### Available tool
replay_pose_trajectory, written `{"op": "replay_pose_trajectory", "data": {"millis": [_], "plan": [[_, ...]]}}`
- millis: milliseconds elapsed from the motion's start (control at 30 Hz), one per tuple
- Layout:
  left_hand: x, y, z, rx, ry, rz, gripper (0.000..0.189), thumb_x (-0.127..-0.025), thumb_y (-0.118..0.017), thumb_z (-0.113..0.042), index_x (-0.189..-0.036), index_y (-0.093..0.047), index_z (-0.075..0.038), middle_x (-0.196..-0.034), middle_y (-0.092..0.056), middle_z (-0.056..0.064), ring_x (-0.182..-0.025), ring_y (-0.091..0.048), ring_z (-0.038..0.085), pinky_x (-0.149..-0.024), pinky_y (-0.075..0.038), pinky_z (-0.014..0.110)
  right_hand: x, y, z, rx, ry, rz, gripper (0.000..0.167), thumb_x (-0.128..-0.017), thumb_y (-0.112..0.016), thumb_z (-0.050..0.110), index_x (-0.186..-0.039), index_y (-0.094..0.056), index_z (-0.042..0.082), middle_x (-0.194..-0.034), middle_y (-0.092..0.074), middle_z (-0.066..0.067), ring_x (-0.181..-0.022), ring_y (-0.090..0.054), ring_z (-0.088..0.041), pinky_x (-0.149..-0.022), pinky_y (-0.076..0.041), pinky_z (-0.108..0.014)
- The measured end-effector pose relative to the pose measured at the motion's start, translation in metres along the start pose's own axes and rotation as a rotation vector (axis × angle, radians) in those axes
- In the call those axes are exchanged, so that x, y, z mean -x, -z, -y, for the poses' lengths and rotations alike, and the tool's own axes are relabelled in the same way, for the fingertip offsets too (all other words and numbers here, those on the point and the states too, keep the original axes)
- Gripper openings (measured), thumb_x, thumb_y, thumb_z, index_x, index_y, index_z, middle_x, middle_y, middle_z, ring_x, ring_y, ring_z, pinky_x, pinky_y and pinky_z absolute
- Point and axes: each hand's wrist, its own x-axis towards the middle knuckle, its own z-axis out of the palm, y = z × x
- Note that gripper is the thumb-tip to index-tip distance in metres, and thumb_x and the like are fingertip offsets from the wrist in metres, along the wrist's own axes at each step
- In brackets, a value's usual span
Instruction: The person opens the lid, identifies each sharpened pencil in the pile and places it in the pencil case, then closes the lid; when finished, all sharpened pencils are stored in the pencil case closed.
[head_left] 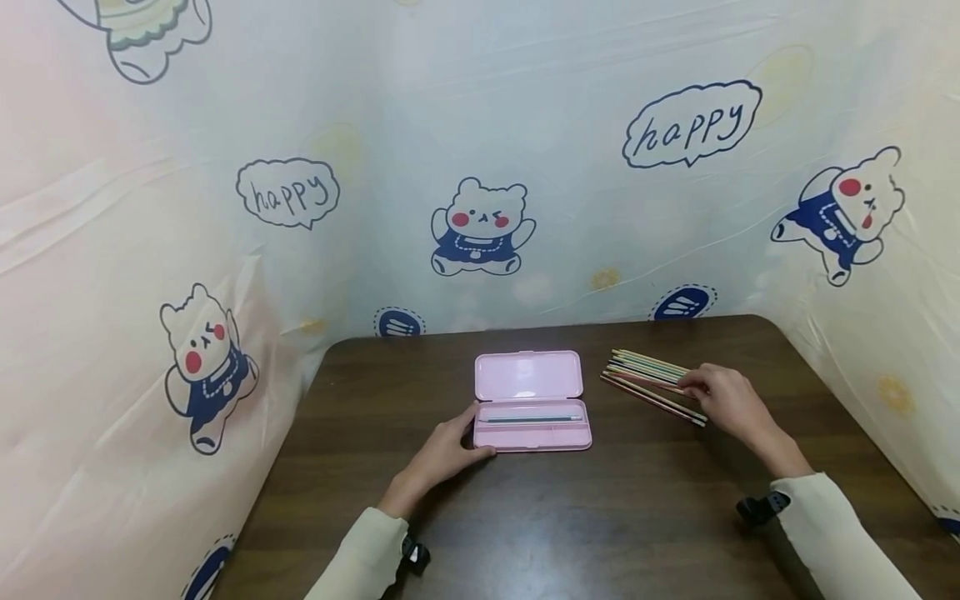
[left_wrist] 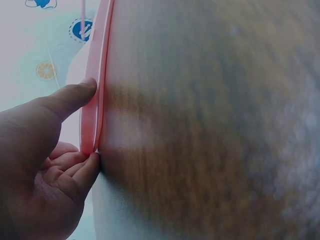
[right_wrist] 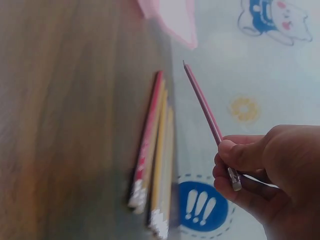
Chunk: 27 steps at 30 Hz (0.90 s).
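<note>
With right hand (head_left: 723, 400), pinching a pinkish pencil (right_wrist: 204, 107) near its eraser end, kinda right of center in the head view, beside more pencils (right_wrist: 148, 130); with left hand (head_left: 444, 450), gripping an open pink case (head_left: 517, 437), just below center.

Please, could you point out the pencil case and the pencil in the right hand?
Pencil case (head_left: 528, 377), head view: inside of the open lid.
Held pencil (right_wrist: 204, 105), right wrist view: middle of the shaft.
</note>
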Motion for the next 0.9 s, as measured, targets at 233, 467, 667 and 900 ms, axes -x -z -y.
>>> {"op": "replay_pose_trajectory", "data": {"millis": [233, 467, 667, 900], "plan": [[0.002, 0.001, 0.001, 0.003, -0.007, 0.000, 0.094, -0.095, -0.082, -0.040, -0.170, -0.030, -0.015, -0.168, -0.045, 0.011, -0.153, -0.049, 0.030, -0.121, -0.045, 0.050, -0.010, 0.010, 0.030, -0.038, 0.041, -0.039, 0.017, -0.095, -0.071, -0.007, -0.102, -0.082, 0.004, -0.092, -0.077, -0.008, -0.082, -0.070, -0.025, -0.076, -0.061, -0.054], [0.004, 0.001, 0.001, 0.011, -0.008, 0.005, 0.093, -0.096, -0.081, -0.042, -0.170, -0.030, -0.018, -0.168, -0.046, 0.009, -0.152, -0.050, 0.030, -0.121, -0.045, 0.051, -0.022, 0.015, 0.066, -0.053, 0.105, -0.058, 0.018, -0.095, -0.072, -0.006, -0.102, -0.083, 0.007, -0.096, -0.077, -0.009, -0.084, -0.070, -0.026, -0.079, -0.061, -0.053], [0.001, 0.000, 0.000, 0.002, -0.008, 0.007, 0.094, -0.095, -0.081, -0.042, -0.170, -0.030, -0.016, -0.169, -0.045, 0.010, -0.153, -0.049, 0.030, -0.121, -0.045, 0.051, -0.032, 0.014, 0.092, -0.056, 0.110, -0.069, 0.020, -0.093, -0.074, -0.007, -0.102, -0.083, 0.008, -0.096, -0.076, -0.010, -0.082, -0.064, -0.024, -0.078, -0.058, -0.047], [0.000, 0.000, 0.000, -0.006, 0.001, 0.002, 0.096, -0.095, -0.082, -0.042, -0.170, -0.029, -0.014, -0.169, -0.044, 0.012, -0.153, -0.049, 0.030, -0.121, -0.045, 0.050, -0.047, 0.002, 0.116, -0.134, 0.159, -0.052, 0.017, -0.093, -0.077, -0.005, -0.101, -0.083, 0.008, -0.094, -0.075, -0.007, -0.081, -0.062, -0.021, -0.075, -0.057, -0.040]]}}
